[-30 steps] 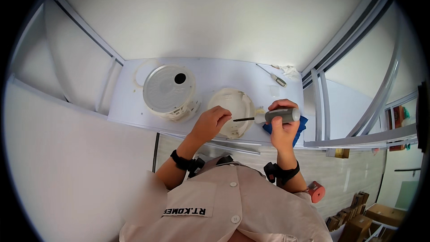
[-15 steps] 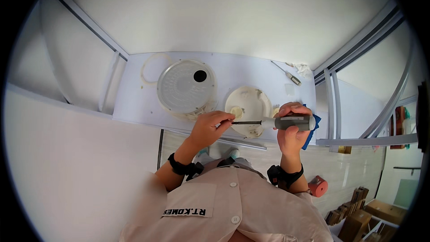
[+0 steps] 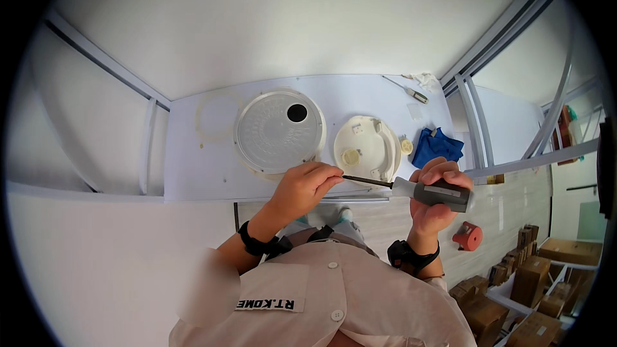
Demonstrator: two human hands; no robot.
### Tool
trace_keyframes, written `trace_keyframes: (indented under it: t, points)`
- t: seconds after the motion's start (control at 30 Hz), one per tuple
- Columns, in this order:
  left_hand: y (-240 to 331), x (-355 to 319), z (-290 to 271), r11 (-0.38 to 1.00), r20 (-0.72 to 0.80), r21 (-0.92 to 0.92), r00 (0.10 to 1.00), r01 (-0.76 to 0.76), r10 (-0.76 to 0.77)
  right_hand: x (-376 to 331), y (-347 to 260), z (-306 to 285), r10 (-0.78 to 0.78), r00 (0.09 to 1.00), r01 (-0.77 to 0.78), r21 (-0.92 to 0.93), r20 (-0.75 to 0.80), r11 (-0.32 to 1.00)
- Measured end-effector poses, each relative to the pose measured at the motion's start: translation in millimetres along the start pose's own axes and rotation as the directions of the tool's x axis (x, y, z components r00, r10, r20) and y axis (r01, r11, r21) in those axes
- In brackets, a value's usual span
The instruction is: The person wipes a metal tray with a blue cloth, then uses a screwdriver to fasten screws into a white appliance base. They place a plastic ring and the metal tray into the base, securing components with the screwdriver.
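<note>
My right hand (image 3: 432,217) is wrapped round the grey handle of a screwdriver (image 3: 369,182), held in the air over the table's front edge. Its dark shaft points left, the tip slightly higher than the handle in the picture. At the tip, the fingers of my left hand (image 3: 307,187) are pinched together; whatever they hold is too small to make out. Beyond my hands lies a shallow round white plastic housing (image 3: 350,136) with a small cream round part (image 3: 350,157) in it. To its left sits a larger round grey-white cover (image 3: 267,138) with a black disc on top.
Right of the housing are another small cream part (image 3: 406,146) and a crumpled blue cloth (image 3: 437,148). A second screwdriver (image 3: 418,96) and white tissue (image 3: 426,81) lie at the far right. Metal frame posts flank the table. A red stool (image 3: 470,236) and cardboard boxes (image 3: 532,279) stand on the floor.
The view has shifted. My right hand has moved right and down with the screwdriver, which now slants more. More of the blue cloth shows. My left fingers stay pinched at the tip.
</note>
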State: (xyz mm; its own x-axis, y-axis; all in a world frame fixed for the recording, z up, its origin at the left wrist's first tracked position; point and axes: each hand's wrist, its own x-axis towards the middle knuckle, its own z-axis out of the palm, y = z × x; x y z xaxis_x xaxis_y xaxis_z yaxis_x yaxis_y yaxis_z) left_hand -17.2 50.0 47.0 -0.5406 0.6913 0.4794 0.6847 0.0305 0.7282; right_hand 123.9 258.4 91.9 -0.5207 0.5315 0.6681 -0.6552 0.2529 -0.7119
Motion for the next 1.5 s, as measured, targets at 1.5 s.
trace_keyframes:
  t: [1.5]
  points:
    - [-17.8,6.1,-46.9,0.976,-0.043,0.213,0.999,0.035,-0.026,35.4,18.2,76.3,0.006,0.955,0.012,-0.059,0.297,0.998]
